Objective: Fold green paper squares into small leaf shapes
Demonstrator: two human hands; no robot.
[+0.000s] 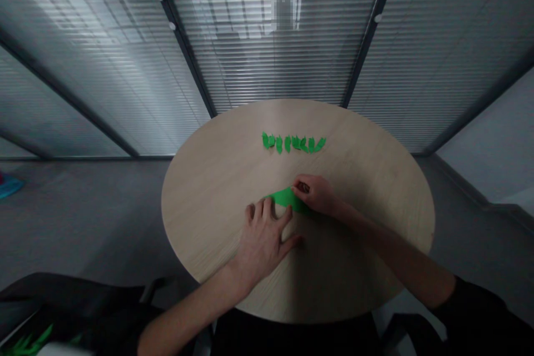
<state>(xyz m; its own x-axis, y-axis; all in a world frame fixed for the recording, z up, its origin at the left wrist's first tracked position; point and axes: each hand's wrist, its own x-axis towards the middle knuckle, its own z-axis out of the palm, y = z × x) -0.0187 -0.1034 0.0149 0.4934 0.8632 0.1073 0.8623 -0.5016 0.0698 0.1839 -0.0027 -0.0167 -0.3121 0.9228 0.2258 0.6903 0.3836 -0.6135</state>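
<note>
A flat green piece, apparently paper [285, 197], lies on the round wooden table in front of me. Its right part is partly covered by my right hand [316, 193], whose thumb and fingers pinch at its upper edge. My left hand [262, 233] rests palm down at the piece's lower left, fingers spread, with fingertips touching or very near its edge. Farther back is a row of several small green leaf-shaped pieces [287, 143], some overlapping.
The round table [208, 178] stands close to glass partitions with blinds [275, 67]. A dark chair [83, 295] is at the lower left, with more green leaf-like pieces [31, 342] near it. Something blue [10, 186] lies on the floor at far left.
</note>
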